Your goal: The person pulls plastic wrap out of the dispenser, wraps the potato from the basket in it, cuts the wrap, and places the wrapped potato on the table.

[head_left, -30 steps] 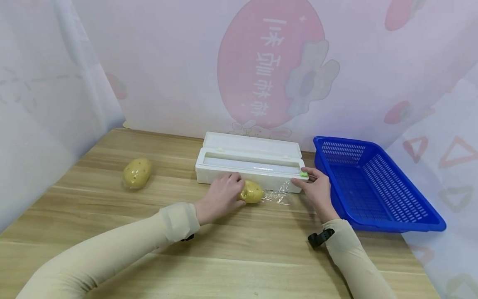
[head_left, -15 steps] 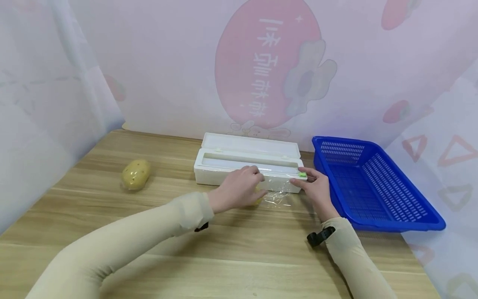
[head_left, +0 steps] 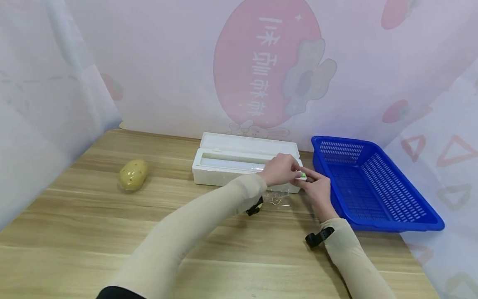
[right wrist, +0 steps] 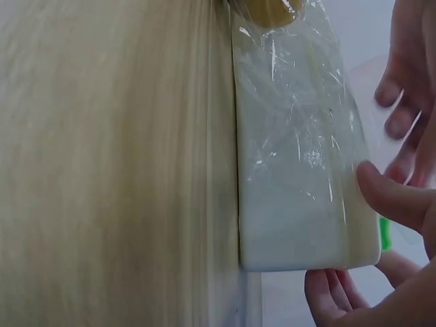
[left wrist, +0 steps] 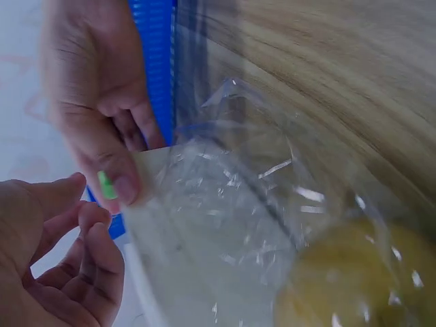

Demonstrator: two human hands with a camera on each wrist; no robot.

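Observation:
A white cling film box [head_left: 213, 176] stands with its lid raised and the roll inside. My right hand [head_left: 317, 191] grips its right end, thumb on the front, fingers round the end. Close beside the green slide cutter [left wrist: 105, 185] is my left hand [head_left: 281, 169], fingers bent and nothing visible between them. Clear cling film [left wrist: 218, 225] hangs crumpled down the front of the box and over a potato [left wrist: 347, 279]; in the head view the left wrist mostly hides that potato. Another potato [head_left: 133, 175], wrapped in film, lies on the left of the table.
To the right of the box sits a blue plastic basket [head_left: 377, 227], close to the right hand. A pale printed curtain [head_left: 168, 83] hangs behind the wooden table [head_left: 93, 232].
My left hand has left the potato in front of the box and moved right, across to the green slide cutter. The right hand stays on the box end.

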